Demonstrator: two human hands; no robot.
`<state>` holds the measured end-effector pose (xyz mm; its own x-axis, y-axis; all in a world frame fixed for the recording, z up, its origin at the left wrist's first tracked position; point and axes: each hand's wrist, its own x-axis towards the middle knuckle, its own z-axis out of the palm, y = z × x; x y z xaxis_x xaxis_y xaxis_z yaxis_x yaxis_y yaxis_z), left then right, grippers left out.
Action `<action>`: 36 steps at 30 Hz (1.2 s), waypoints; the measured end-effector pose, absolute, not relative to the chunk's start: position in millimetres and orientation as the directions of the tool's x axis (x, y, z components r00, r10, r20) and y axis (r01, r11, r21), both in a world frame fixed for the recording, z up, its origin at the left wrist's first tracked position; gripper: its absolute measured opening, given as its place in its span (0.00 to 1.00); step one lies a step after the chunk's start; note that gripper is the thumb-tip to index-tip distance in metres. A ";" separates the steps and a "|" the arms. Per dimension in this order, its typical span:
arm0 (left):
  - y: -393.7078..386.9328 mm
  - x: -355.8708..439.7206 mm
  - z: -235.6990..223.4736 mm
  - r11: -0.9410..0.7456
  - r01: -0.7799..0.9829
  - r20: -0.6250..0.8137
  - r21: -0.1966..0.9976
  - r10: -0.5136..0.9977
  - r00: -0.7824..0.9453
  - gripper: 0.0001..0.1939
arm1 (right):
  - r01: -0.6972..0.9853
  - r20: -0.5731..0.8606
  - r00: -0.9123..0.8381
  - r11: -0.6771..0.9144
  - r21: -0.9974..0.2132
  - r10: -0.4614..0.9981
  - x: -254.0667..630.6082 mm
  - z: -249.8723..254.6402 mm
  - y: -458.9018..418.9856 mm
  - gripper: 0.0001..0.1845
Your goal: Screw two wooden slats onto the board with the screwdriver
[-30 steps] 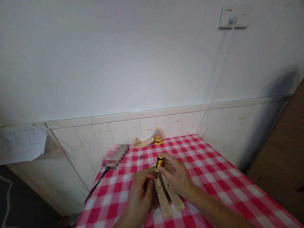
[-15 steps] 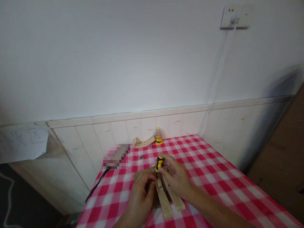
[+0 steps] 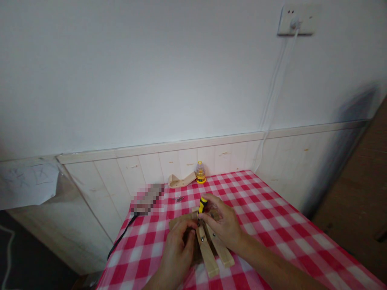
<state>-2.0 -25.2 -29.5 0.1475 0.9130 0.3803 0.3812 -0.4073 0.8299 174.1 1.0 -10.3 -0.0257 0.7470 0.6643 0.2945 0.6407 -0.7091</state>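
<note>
My right hand [image 3: 225, 221] is closed around a yellow-and-black screwdriver [image 3: 202, 204], held nearly upright. Its tip points down at a wooden strip [image 3: 208, 255] lying lengthwise in front of me, where a metal screw [image 3: 202, 239] shows. My left hand [image 3: 179, 243] has thumb and index finger bent together beside the screwdriver's lower end; what lies between the fingertips is hidden. A second wooden strip [image 3: 224, 253] lies to the right, partly under my right hand. Beneath both strips is a brown wooden board [image 3: 177, 220], largely covered by my hands.
A red-and-white checked cloth [image 3: 260, 225] covers the table. At the back stand a curved wooden piece [image 3: 182, 182] and a clear, yellow-based bit case [image 3: 200, 173]. Several screws [image 3: 179, 199] lie nearer. A blurred-out object [image 3: 148, 199] with a black strap [image 3: 122, 237] is at the left edge.
The screwdriver's handle has tilted slightly to the right at the top, in my right hand. The whole view has shifted a little; my left hand stays at the screwdriver's lower end.
</note>
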 end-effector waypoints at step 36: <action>-26.1 -3.2 -27.8 -0.385 0.397 0.349 0.833 0.923 0.162 0.10 | 0.259 0.662 -0.050 0.650 -0.714 0.748 174.6 -10.8 3.9 0.26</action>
